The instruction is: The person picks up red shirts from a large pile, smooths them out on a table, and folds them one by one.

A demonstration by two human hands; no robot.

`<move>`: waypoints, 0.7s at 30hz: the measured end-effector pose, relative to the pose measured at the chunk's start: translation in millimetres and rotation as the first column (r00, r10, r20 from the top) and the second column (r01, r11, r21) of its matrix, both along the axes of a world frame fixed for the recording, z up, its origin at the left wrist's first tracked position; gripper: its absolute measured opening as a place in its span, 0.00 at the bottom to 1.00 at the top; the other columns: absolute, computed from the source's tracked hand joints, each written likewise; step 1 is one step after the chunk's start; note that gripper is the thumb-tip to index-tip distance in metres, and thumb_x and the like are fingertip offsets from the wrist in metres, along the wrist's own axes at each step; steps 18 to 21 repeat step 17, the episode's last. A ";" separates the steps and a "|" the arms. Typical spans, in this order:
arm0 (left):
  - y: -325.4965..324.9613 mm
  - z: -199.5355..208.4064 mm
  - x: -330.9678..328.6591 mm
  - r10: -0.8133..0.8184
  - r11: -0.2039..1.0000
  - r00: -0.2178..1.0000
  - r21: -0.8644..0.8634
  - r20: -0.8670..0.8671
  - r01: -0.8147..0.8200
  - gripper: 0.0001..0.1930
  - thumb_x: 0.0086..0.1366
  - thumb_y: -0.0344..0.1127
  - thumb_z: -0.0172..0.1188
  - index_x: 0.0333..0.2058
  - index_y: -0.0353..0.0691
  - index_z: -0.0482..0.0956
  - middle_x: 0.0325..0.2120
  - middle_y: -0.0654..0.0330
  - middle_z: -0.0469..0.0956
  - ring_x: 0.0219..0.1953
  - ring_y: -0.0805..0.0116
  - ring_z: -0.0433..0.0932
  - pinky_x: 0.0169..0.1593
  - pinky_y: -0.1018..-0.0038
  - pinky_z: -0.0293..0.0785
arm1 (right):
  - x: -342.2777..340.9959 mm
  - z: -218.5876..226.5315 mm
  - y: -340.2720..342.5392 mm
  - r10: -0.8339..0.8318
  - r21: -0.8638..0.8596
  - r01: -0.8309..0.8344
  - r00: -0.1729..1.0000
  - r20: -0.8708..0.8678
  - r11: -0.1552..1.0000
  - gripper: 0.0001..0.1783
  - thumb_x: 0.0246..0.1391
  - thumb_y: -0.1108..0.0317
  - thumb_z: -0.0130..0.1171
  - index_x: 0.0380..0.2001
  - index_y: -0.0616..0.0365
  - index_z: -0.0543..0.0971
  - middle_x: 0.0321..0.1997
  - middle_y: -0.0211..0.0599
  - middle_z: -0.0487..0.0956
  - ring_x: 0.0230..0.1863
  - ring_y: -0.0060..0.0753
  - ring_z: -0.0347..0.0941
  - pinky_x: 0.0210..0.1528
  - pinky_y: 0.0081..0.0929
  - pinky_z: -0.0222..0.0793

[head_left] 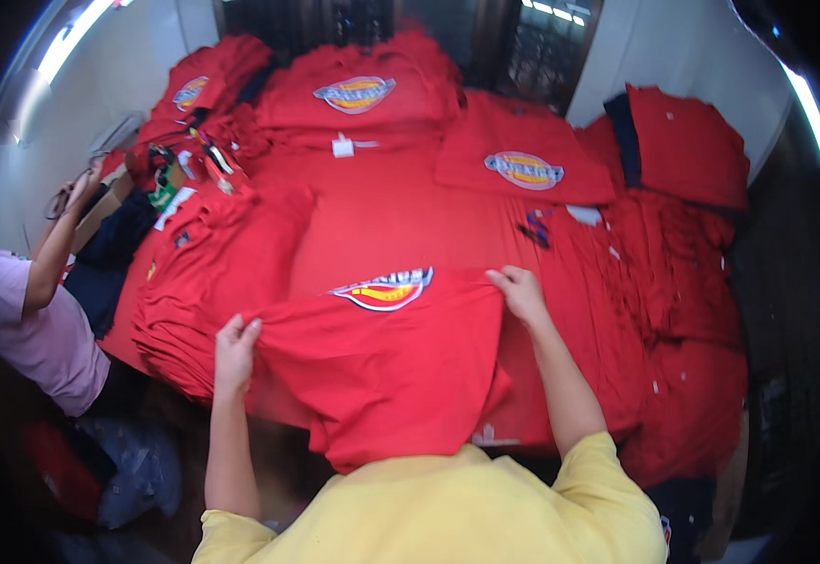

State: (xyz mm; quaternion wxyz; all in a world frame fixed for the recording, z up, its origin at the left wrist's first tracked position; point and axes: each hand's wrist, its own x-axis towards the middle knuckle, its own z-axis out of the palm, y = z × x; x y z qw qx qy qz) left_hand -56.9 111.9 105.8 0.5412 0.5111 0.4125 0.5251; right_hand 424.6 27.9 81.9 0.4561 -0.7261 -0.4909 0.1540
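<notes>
Stretched between my two hands is a red T-shirt (400, 362) with a yellow, white and dark printed emblem that is partly folded over. My left hand (235, 355) pinches its left edge, thumb against fingers. At the other upper corner, my right hand (521, 293) has its fingers closed on the cloth. The shirt's lower part hangs down over the near table edge, against my front. Beneath and beyond it lies a red-covered table surface (391, 211).
Folded red shirts (358, 99) with emblems line the far side. More piles of red shirts (212, 273) flank the left, and red garments (682, 273) heap up on the right. Small scissors (534, 230) lie right of centre. A person in pink (39, 320) stands at the left.
</notes>
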 end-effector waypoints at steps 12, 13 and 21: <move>-24.7 167.0 -31.5 -0.096 0.896 0.919 0.435 0.383 -0.088 0.13 0.67 0.25 0.53 0.50 0.33 0.73 0.45 0.55 0.79 0.46 0.66 0.79 0.52 0.70 0.74 | 10.9 151.7 -19.4 0.667 0.821 0.080 0.542 -0.511 0.565 0.13 0.66 0.63 0.47 0.43 0.59 0.77 0.45 0.37 0.80 0.47 0.32 0.76 0.54 0.34 0.68; -28.2 167.9 -33.9 -0.109 0.911 0.888 0.402 0.448 -0.091 0.14 0.66 0.25 0.53 0.51 0.32 0.73 0.45 0.54 0.79 0.47 0.65 0.79 0.52 0.70 0.74 | 8.1 147.8 -27.8 0.661 0.832 0.062 0.575 -0.482 0.552 0.14 0.66 0.62 0.47 0.44 0.59 0.77 0.46 0.39 0.80 0.48 0.33 0.76 0.55 0.35 0.68; -28.9 154.4 -54.6 -0.176 0.858 0.918 0.512 0.356 -0.034 0.19 0.64 0.29 0.59 0.53 0.34 0.72 0.49 0.51 0.77 0.53 0.62 0.76 0.59 0.66 0.68 | -17.0 161.3 -57.9 0.607 0.780 -0.034 0.649 -0.458 0.625 0.24 0.65 0.51 0.47 0.51 0.59 0.76 0.54 0.46 0.77 0.58 0.47 0.71 0.64 0.48 0.62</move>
